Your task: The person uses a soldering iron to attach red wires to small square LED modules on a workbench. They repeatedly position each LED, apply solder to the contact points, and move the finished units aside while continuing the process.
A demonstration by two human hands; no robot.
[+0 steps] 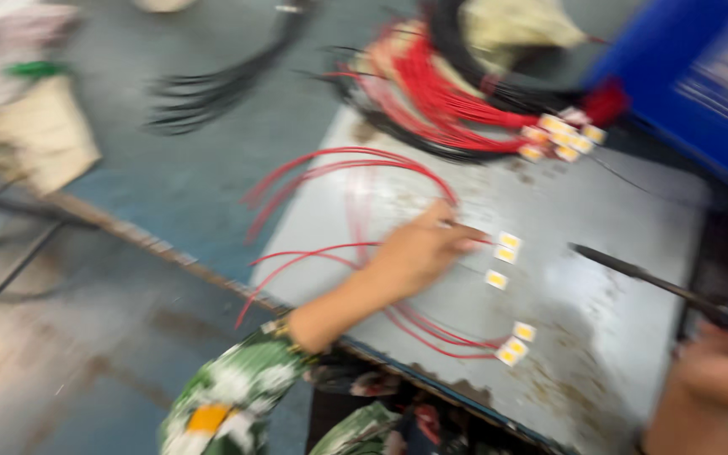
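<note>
Red wire (355,181) loops across the grey metal counter (617,211), and the left hand (423,248) lies on it with the fingers pinched together on one strand near its end. Just beyond the fingertips sit three small white-and-yellow chips (505,248), close together; the pinched strand ends at the nearest of them. The picture is blurred, so I cannot tell whether the fingers touch the chip itself. The forearm reaches in from the lower left, in a green-and-white patterned sleeve (229,392).

Nearer the front edge of the counter, another group of white-and-yellow chips (516,344) lies at the end of red wires that run under the wrist.

At the right edge, the right hand (718,366) is closed around the blue handle of a soldering iron (634,271), its dark shaft pointing left toward the chips, its tip apart from them.

At the far edge of the counter, a thick bundle of red and black wires (440,93) lies with more chips at its ends. A blue crate (701,76) stands at the upper right. Off the counter to the left, loose black cables (212,84) rest on the blue-grey floor.
</note>
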